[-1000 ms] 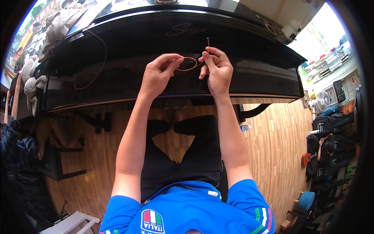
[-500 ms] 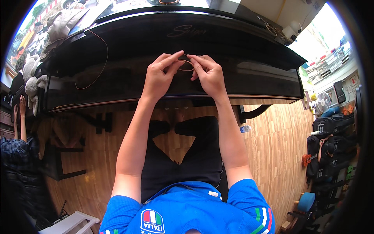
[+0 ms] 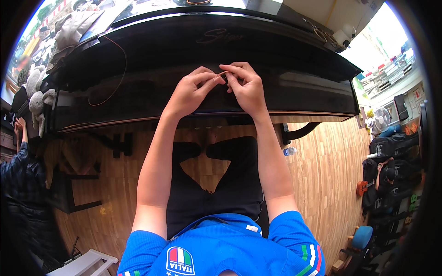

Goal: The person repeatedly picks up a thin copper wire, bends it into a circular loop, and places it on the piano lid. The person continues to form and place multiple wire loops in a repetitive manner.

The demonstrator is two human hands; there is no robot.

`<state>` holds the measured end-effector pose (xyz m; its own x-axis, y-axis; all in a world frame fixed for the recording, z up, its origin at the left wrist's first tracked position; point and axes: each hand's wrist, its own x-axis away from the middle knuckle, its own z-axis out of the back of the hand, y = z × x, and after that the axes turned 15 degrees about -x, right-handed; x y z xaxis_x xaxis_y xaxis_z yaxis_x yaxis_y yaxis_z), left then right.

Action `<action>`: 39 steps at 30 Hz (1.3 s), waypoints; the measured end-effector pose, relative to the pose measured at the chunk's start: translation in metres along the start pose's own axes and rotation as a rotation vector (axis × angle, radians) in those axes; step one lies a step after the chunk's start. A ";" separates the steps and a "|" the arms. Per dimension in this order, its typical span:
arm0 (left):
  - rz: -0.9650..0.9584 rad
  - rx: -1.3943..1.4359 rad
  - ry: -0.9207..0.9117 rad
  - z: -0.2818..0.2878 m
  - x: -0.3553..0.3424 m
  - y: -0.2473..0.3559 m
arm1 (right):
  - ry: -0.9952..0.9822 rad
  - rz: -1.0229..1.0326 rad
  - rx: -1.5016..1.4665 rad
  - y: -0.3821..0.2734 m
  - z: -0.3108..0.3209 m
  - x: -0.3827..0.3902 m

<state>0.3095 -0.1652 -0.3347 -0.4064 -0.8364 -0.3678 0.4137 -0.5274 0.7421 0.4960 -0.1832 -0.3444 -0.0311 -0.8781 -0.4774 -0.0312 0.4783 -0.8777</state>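
Observation:
Both my hands are raised over the black piano (image 3: pixel 161 78), in front of its closed lid. A short stretch of thin copper-coloured cord (image 3: pixel 223 72) shows between my fingertips. My left hand (image 3: pixel 189 93) pinches it between thumb and fingers. On the other side my right hand (image 3: pixel 248 88) grips it the same way, thumb and forefinger together. The rest of the cord is hidden by my fingers. Another thin reddish cord (image 3: pixel 125 60) lies in a curve on the left part of the piano.
A grey plush toy (image 3: pixel 37 103) leans at the piano's left end, near another person's hand (image 3: pixel 20 123). A water bottle (image 3: pixel 290 151) stands on the wooden floor to the right. Black instrument bags (image 3: pixel 384 147) and a small orange ukulele (image 3: pixel 362 188) line the right side.
The cord's open loop between my hands no longer shows; only a short piece does. My left fingers have come down and closer to my right ones. The other person's hands have shifted.

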 end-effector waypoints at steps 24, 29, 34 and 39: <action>0.081 0.536 0.402 -0.002 -0.002 0.002 | -0.065 -0.145 -0.070 -0.008 -0.004 0.004; 0.027 0.409 0.435 -0.004 -0.001 -0.009 | -0.065 -0.133 -0.095 -0.007 -0.004 0.004; -0.107 -0.091 0.569 -0.011 -0.002 -0.006 | -0.018 -0.139 -0.129 -0.008 -0.005 0.003; -0.069 -0.221 0.416 -0.014 -0.001 0.000 | 0.028 -0.127 -0.161 -0.004 -0.003 0.003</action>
<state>0.3211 -0.1667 -0.3426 -0.0973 -0.7635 -0.6385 0.5792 -0.5651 0.5875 0.4932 -0.1879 -0.3420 -0.0446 -0.9319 -0.3598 -0.1958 0.3614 -0.9116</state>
